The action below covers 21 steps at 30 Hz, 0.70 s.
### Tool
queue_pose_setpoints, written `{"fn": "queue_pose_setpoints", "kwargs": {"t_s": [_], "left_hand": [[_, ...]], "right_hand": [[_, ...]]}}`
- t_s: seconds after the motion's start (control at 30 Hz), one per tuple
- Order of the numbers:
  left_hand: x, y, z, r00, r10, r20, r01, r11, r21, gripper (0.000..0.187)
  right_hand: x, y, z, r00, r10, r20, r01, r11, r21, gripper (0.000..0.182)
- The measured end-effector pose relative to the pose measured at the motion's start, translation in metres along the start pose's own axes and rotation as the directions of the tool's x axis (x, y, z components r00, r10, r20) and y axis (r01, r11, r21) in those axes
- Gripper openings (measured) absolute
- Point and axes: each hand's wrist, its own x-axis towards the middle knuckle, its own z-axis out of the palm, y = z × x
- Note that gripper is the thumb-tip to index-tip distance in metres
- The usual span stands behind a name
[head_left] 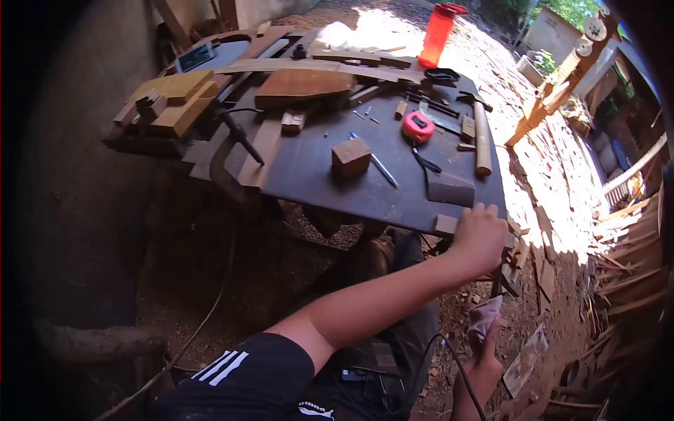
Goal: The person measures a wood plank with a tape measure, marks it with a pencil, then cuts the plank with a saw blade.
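My left hand (pixel 481 238) reaches across to the near right corner of the dark table, its fingers curled down at the edge. A small pale wood block (pixel 446 224) lies right beside its knuckles; whatever is under the fingers is hidden. Lower down, beside the table, my right hand (pixel 484 361) is closed on a pinkish cloth-wrapped handle (pixel 484 316), thumb along it. A narrow dark strip (pixel 497 279) rises from that handle toward the table corner. A curved piece of dark sandpaper (pixel 450 189) lies just beyond my left hand.
On the table (pixel 309 168) are a wood cube (pixel 351 158), a pen (pixel 383 170), a red tape measure (pixel 418 127) and a hammer (pixel 482 137). A red bottle (pixel 439 35) stands at the back. A clamp (pixel 242 137) juts out at left. A cable (pixel 467 382) crosses near my right arm.
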Motion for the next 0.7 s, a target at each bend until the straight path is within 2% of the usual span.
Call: {"fn": "queue_pose_setpoints", "kwargs": {"t_s": [0.07,0.17,0.27,0.3,0.4,0.5,0.6,0.7], "left_hand": [[0.003,0.001,0.004,0.999,-0.038,0.021,0.039,0.999,-0.001,0.012],[0.002,-0.001,0.009,0.999,-0.035,-0.020,0.034,0.998,-0.050,0.013],[0.002,0.001,0.007,0.999,-0.031,-0.010,0.030,0.998,-0.056,0.016],[0.002,0.001,0.008,0.999,-0.036,0.004,0.036,0.999,-0.041,0.016],[0.004,0.002,0.006,0.999,-0.047,0.012,0.047,0.999,-0.010,0.018],[0.004,0.002,0.009,0.999,-0.052,0.016,0.052,0.999,-0.011,0.020],[0.002,0.001,0.007,0.999,-0.037,0.005,0.037,0.998,-0.043,0.021],[0.003,0.000,0.005,0.999,-0.031,0.010,0.032,0.998,-0.057,0.017]], "right_hand": [[0.022,-0.004,-0.001,1.000,0.005,0.018,-0.006,1.000,0.025,0.084],[0.085,-0.009,0.019,0.998,-0.036,-0.056,0.034,0.999,-0.024,0.085],[0.086,-0.010,0.021,0.978,-0.168,-0.119,0.174,0.984,0.042,0.085],[0.074,-0.017,0.017,0.995,-0.065,-0.072,0.065,0.998,0.002,0.086],[0.023,-0.017,-0.004,0.983,-0.166,-0.076,0.138,0.948,-0.285,0.049],[0.032,0.018,0.000,0.984,-0.179,-0.007,0.179,0.982,0.059,0.086],[0.086,-0.004,0.008,0.992,-0.121,-0.040,0.124,0.989,0.075,0.087],[0.100,-0.034,0.008,1.000,0.024,-0.017,-0.028,0.966,-0.258,0.086]]}}
